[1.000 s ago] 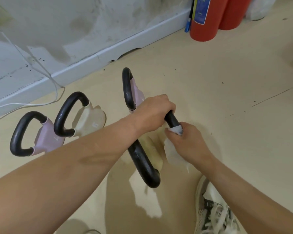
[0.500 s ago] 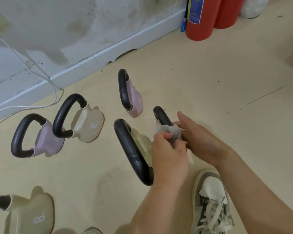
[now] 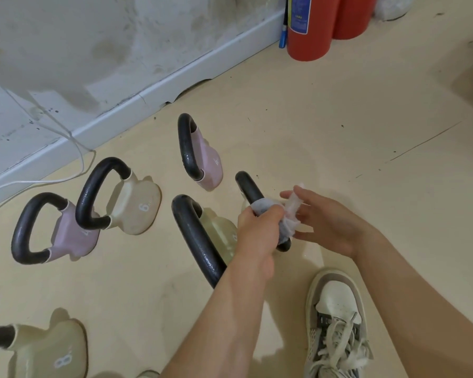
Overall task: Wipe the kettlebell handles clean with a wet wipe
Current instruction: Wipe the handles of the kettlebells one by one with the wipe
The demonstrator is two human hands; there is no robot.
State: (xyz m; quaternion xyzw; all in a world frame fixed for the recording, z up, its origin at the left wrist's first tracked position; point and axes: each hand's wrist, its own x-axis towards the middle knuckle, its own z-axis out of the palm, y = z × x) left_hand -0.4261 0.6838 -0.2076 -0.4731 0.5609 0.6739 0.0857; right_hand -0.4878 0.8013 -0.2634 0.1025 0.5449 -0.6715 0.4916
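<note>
While pink kettlebell (image 3: 71,236) and beige kettlebell marked 6 (image 3: 137,211) stand at left near wall, left hand (image 3: 257,236) fingers curl round wet wipe (image 3: 262,207), wrapped on black handle (image 3: 247,186) mid-floor. Right hand (image 3: 328,222) just beside, fingers straight, loosely spread, touching wipe's loose end. Shoe (image 3: 336,317) below.

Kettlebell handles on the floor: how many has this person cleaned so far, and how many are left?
Likely done: two black handles glisten wet, on the pink kettlebell and the near cream kettlebell. In hand: the left hand grips a white wet wipe round a third black handle; the right hand touches its loose end. Left: three dull-looking handles at left.
</note>
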